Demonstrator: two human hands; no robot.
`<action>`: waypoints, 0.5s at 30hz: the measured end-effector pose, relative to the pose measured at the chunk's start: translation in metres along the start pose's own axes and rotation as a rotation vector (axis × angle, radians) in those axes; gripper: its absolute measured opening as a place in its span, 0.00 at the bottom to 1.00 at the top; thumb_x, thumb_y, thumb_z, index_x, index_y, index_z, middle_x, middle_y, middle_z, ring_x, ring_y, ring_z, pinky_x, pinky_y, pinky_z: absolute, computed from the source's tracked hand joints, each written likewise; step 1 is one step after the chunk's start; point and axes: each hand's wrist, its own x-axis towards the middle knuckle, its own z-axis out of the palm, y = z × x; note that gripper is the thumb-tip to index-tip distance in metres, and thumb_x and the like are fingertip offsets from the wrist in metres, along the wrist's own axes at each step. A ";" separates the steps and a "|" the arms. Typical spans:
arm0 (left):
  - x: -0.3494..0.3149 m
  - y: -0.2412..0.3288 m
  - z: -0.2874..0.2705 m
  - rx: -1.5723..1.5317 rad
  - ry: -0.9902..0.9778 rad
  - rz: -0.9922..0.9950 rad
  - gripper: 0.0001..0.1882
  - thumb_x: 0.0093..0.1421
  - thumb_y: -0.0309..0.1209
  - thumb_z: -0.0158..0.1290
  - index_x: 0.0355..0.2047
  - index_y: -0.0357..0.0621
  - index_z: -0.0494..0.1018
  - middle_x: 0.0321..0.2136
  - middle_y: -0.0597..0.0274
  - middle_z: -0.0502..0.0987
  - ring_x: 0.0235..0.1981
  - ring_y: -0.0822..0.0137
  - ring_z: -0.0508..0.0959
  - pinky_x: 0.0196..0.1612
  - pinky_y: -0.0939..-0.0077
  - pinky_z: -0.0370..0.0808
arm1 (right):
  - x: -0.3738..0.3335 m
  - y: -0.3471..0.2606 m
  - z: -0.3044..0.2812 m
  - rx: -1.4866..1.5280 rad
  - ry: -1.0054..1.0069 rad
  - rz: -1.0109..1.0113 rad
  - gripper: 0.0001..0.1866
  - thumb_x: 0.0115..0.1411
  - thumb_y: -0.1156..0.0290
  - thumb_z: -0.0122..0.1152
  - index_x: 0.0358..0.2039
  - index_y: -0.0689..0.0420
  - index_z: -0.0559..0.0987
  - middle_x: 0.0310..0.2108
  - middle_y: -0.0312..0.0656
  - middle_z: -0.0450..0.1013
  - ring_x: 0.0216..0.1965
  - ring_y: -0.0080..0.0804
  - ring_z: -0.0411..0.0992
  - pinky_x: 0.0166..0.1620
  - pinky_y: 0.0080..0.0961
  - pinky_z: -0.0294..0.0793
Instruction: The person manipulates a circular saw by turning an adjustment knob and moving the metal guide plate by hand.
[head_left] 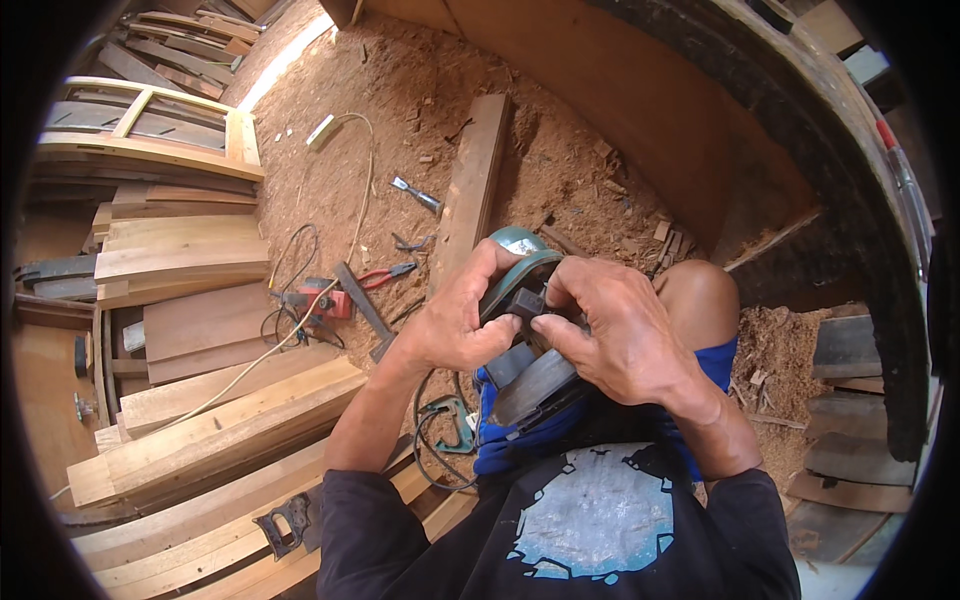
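Above my lap, my two hands are closed round a green-and-black power tool (510, 270) whose inside faces me; its exact kind is not plain. My left hand (460, 315) grips its left edge, thumb pressed on the inside. My right hand (625, 325) pinches at the opposite edge. Between the two thumbs sits a small black block (527, 303), set within the tool. Nearer to me is a dark rounded part (535, 390), beside a grey flat piece (510, 364). My fingers hide much of the tool's far side.
Left of me lie a hammer (362, 310), red-handled pliers (385, 275), a red power tool (322, 300) and a green tool part (450, 422). A chisel (415, 194) rests near a long plank (475, 180). Stacked boards (185, 250) line the left; a handsaw (283, 525) is nearby.
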 end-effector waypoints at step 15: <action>-0.004 -0.012 0.007 -0.238 0.021 0.038 0.22 0.64 0.24 0.58 0.58 0.36 0.67 0.50 0.60 0.75 0.55 0.71 0.76 0.62 0.70 0.72 | 0.003 0.001 -0.001 0.394 -0.141 -0.026 0.08 0.60 0.77 0.72 0.38 0.63 0.82 0.32 0.43 0.82 0.36 0.33 0.81 0.40 0.32 0.78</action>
